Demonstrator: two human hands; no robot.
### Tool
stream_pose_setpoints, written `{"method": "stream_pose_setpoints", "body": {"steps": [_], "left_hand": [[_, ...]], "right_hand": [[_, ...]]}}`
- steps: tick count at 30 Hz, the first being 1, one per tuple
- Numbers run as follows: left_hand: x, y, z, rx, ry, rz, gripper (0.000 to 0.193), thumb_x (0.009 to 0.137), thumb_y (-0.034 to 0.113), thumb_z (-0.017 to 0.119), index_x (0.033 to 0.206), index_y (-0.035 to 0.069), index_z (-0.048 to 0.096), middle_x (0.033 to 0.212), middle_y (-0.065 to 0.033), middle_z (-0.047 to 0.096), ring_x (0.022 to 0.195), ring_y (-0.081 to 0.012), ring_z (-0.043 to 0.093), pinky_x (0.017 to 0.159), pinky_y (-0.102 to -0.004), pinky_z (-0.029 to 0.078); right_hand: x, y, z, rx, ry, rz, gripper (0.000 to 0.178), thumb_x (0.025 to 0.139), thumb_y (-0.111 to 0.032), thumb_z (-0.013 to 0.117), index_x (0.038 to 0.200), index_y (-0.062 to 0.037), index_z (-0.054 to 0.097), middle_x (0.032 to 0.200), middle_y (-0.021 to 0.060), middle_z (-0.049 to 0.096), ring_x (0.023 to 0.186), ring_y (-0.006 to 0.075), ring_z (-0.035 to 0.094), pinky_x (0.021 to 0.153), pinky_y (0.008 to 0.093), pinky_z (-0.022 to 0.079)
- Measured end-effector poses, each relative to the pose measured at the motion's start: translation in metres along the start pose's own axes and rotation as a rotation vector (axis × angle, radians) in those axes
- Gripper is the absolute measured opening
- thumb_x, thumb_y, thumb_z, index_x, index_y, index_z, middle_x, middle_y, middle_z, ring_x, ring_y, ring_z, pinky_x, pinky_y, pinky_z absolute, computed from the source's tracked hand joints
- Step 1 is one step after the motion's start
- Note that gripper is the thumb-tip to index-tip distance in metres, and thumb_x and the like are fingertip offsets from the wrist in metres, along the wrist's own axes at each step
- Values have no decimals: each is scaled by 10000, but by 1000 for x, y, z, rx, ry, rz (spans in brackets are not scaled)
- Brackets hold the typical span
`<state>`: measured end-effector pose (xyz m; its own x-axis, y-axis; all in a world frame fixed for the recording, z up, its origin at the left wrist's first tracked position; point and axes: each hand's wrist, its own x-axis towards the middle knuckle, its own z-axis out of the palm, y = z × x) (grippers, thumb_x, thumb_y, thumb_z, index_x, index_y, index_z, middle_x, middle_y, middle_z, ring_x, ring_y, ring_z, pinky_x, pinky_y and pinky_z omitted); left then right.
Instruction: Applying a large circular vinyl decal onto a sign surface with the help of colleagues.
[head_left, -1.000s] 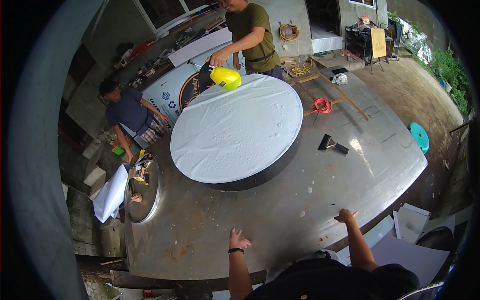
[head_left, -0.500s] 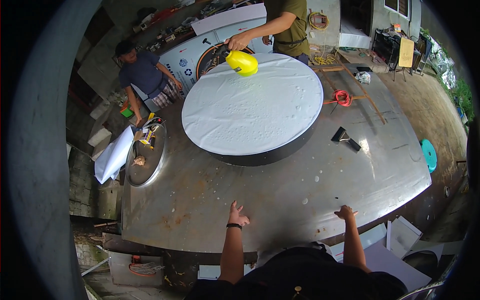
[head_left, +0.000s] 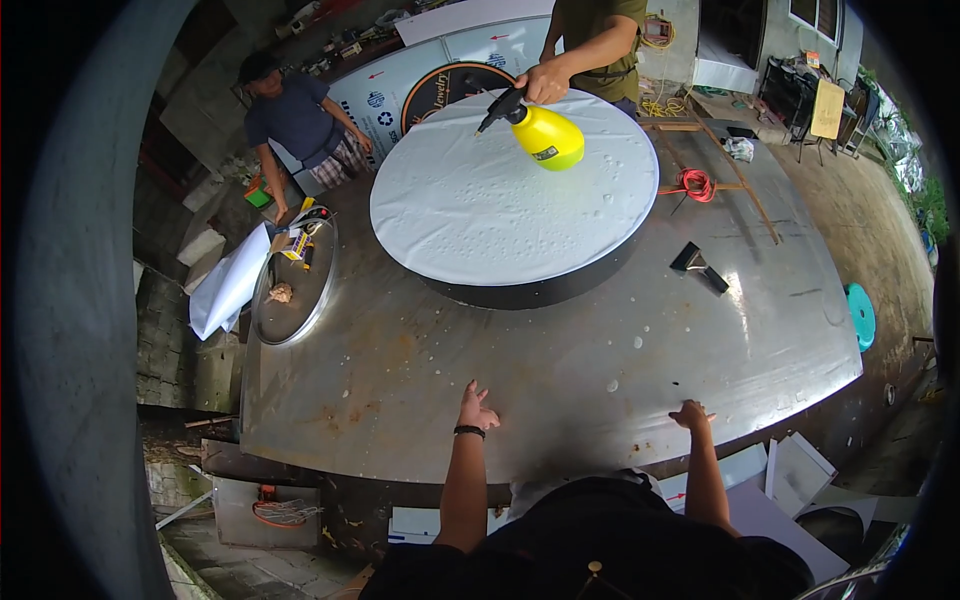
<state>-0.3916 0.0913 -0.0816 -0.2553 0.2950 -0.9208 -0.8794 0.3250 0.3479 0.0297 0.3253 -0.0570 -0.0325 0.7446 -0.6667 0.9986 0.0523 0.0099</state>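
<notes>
My left hand (head_left: 477, 408) is over the near part of the grey metal table (head_left: 420, 380), its fingers apart and holding nothing. A dark band circles that wrist. Further right, my right hand (head_left: 691, 414) is at the table's near edge, empty, with thumb and fingers spread. Beyond both hands a large round panel (head_left: 440, 220) with dark sides lies on the table, its top covered by a white, wrinkled sheet with bubbles. Across from me, a person in an olive shirt holds a yellow spray bottle (head_left: 548, 138) with a black head above the sheet.
A squeegee (head_left: 699, 267) and a coil of red hose (head_left: 695, 185) lie to the right. At left, a round metal ring (head_left: 262, 325) surrounds a small box and a crumpled scrap, beside a white sheet (head_left: 228, 285). Another person (head_left: 300, 125) stands at the far left.
The spray bottle has moved right over the sheet and its nozzle now points left and down. The view has shifted slightly. My hands stay nearly in place on the near side.
</notes>
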Motion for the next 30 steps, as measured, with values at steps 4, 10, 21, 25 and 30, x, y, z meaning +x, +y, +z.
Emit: {"method": "stream_pose_setpoints", "body": {"steps": [4,10,21,25,30], "left_hand": [[2,0,1,22,34,55,568,725,570,417,1149,192,430,1121,-296,358,725,-408,445,662,-537,370],[9,-1,-10,44,30,80,543,729,562,413,1125,191,447,1096,-274,382,676,-385,439,648,-558,361],[1,-2,5,-65,-28,43,634,701,601,429,1163,167,399,1168,-495,-4,1084,-633,34,850,-652,94],[-7,2,13,-41,-6,-1,597,701,583,448,1122,160,429,1225,-418,52,1099,-572,118,851,-635,138],[-7,3,5,-116,23,-54,564,700,572,465,1080,155,463,1316,-315,26,1200,-485,-33,902,-613,27]], "right_hand": [[-1,2,-1,-2,-8,6,615,677,-445,606,1166,-112,438,1248,106,388,1171,286,338,916,630,156],[-1,-1,-3,10,-14,-21,607,675,-441,611,1157,-111,445,1242,107,395,1164,295,346,910,638,156],[-2,0,-3,30,4,-4,572,676,-419,614,1123,-92,468,1230,129,400,1160,282,352,915,634,146],[-4,3,-4,29,19,6,591,676,-420,616,1141,-94,455,1233,127,395,1163,279,348,922,624,142],[-2,1,5,77,42,-38,571,685,-407,614,1125,-67,479,1242,176,364,1180,321,307,935,616,87]]}}
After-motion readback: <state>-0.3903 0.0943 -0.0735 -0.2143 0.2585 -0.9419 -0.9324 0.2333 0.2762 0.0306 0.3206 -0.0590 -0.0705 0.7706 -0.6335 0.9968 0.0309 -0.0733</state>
